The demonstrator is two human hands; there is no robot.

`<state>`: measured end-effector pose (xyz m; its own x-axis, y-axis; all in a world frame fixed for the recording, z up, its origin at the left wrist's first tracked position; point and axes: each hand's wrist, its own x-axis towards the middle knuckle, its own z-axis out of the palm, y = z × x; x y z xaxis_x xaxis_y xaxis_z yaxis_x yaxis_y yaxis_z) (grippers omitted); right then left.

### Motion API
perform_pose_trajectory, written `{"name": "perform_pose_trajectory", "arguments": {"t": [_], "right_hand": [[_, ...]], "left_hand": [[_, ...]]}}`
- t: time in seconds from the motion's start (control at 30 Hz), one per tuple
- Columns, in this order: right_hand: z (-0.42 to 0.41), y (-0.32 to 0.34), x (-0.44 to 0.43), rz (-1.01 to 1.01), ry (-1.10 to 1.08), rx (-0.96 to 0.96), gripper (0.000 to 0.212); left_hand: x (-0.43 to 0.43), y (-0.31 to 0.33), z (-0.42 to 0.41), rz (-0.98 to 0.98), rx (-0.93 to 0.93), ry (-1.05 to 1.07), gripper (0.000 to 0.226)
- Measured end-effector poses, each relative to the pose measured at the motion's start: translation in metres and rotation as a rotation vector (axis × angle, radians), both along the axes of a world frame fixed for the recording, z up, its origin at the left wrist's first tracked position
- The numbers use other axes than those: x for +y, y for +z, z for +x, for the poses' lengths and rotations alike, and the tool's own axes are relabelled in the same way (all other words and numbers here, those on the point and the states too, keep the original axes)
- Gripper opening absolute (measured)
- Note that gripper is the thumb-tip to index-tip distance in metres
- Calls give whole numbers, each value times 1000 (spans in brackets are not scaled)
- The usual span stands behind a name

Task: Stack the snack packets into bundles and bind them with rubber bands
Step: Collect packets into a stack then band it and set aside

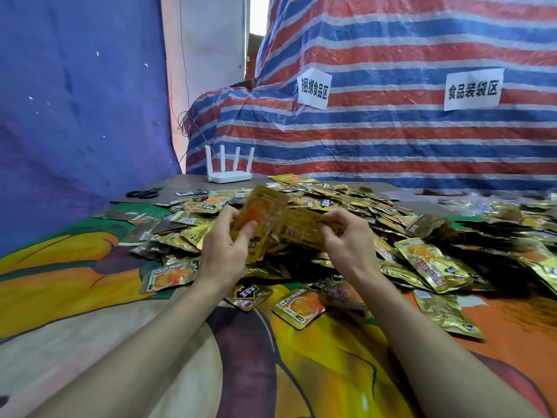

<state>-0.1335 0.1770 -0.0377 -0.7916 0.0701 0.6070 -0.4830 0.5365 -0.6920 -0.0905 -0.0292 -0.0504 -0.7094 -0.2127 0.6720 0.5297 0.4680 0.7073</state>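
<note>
**Operator:** Status of the hands?

**Supervisor:** The left hand [224, 245] grips a small upright stack [266, 206] of snack packets at the centre of the frame, with the thumb across its face. Blur hides the count. The right hand [346, 241] pinches a single packet [301, 229] by one end, and that packet touches the stack.

**Operator:** Where is the stock?

**Supervisor:** In a loose pile [379, 212] on the worktop [193, 180], behind the hands and to their right.

**Operator:** What is the procedure?

**Supervisor:** Lay the single packet flat against the stack, same face forward and edges flush. The foil probably slips, so press firmly with the thumb. I can't make out a rubber band, so locate one before binding.
</note>
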Motion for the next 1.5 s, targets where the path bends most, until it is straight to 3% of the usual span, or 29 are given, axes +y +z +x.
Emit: {"name": "perform_pose_trajectory", "arguments": {"t": [0.2,0.37,0.63,0.8,0.9,1.0,1.13,1.27,1.33,1.5], "right_hand": [[5,6,4,-231,137,0,5],[9,4,-11,-559,205,-112,7],[8,4,-21,-864,251,-300,13],[7,6,-17,-840,192,-237,9],[11,5,-20,-756,301,-204,8],[15,4,-25,-712,403,-187,11],[14,2,-26,-723,382,-187,13],[8,0,-28,-815,180,-176,11],[7,0,-25,-857,82,-174,11],[14,-2,-24,-616,161,-201,15]], "left_hand": [[-5,2,-6,625,-206,-213,3],[6,0,-7,799,-343,-421,18],[5,1,-3,812,-569,-653,27],[3,0,-9,499,-392,-413,13],[3,0,-6,296,-343,-442,14],[4,-3,-5,241,-360,-471,19],[3,-2,-5,293,-388,-480,25],[2,1,-4,457,-417,-470,13],[-2,4,-4,587,-428,-473,18],[-6,7,-3,740,-454,-541,28]]}}
